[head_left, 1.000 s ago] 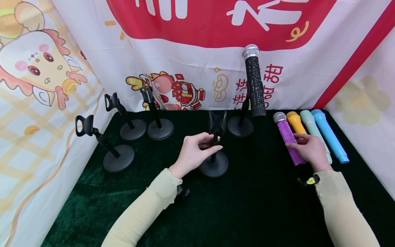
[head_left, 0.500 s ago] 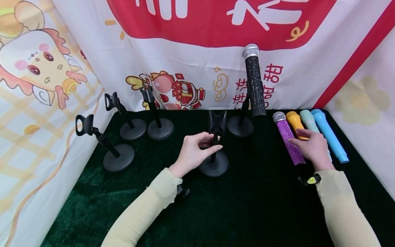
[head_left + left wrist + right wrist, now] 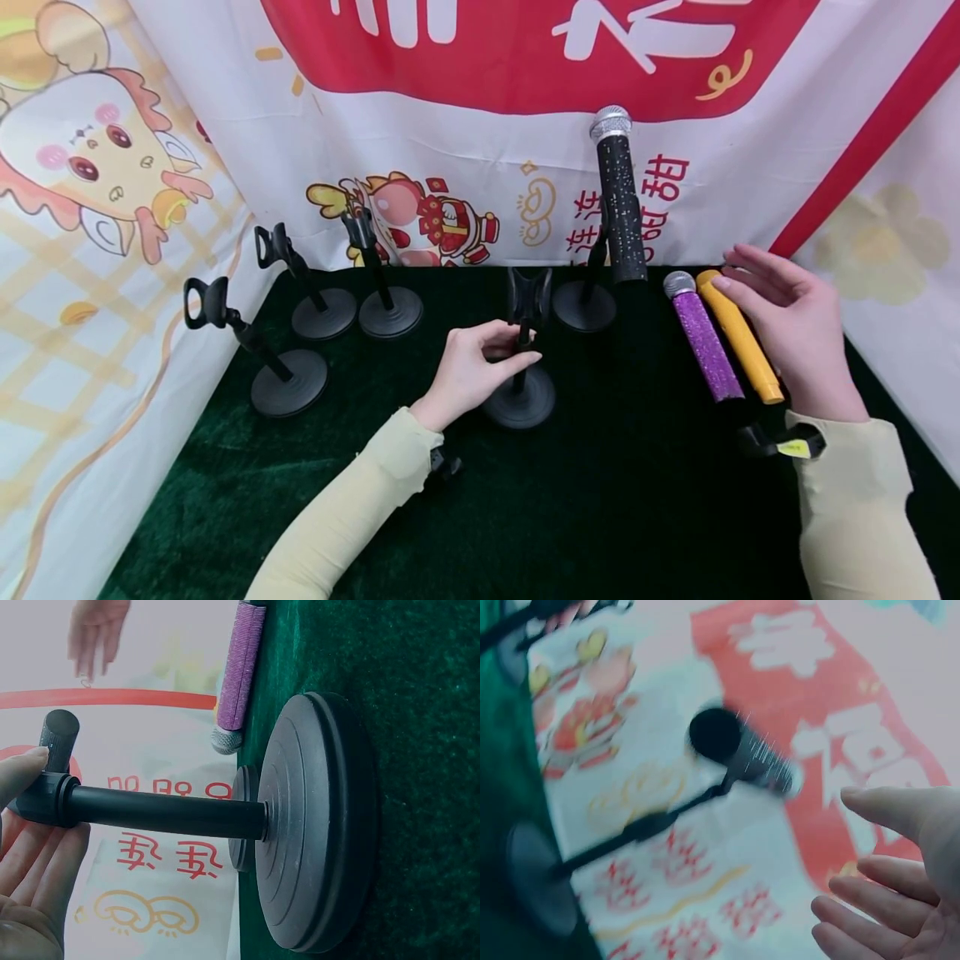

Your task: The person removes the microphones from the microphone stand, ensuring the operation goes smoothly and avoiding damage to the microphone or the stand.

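My left hand [image 3: 472,367] pinches the upper joint of a black microphone stand [image 3: 521,404] at mid-table; its clip holder is vacant. In the left wrist view the thumb and fingers sit round the joint of the stand [image 3: 165,812], whose round base rests on the cloth. My right hand [image 3: 806,333] is raised over the right side with fingers spread and nothing in it, as the right wrist view also shows. Beside it lie a purple glitter microphone [image 3: 705,346] and a yellow microphone [image 3: 742,342]. The light green and blue microphones are hidden behind this hand.
A black speckled microphone [image 3: 621,208] sits tilted in a stand [image 3: 585,307] at the back. Several vacant stands, such as the nearest one [image 3: 288,383], are on the left of the green cloth [image 3: 615,500]. A printed curtain [image 3: 465,142] closes off the back.
My right hand has left the purple microphone, lifted and moved right, uncovering the yellow microphone and covering the light green and blue ones. The left hand keeps its hold on the stand.
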A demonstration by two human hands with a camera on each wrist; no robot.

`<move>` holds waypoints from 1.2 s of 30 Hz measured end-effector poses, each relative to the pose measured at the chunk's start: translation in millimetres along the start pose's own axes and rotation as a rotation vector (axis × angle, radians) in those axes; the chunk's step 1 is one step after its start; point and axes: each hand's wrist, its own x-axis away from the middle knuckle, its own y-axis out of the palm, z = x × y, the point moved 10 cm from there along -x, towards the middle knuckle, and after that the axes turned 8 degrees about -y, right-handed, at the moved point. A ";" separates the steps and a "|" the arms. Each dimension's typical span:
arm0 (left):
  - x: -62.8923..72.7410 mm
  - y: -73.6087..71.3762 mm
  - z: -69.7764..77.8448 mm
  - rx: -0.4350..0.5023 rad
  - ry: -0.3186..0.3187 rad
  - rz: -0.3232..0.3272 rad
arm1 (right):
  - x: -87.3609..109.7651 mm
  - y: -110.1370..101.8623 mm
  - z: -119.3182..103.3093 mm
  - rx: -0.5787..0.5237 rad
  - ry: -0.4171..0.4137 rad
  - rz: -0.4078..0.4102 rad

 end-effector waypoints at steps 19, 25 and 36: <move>0.1 0.1 0.2 0.007 -0.010 -0.005 | 36.9 124.2 -63.2 -0.029 -0.282 -0.364; -0.4 0.0 -0.2 0.018 -0.008 -0.008 | 40.8 166.4 -53.1 -0.115 -0.294 -0.485; 0.5 -1.0 -0.9 0.027 0.007 -0.007 | 34.3 202.0 -49.1 -0.177 -0.280 -0.496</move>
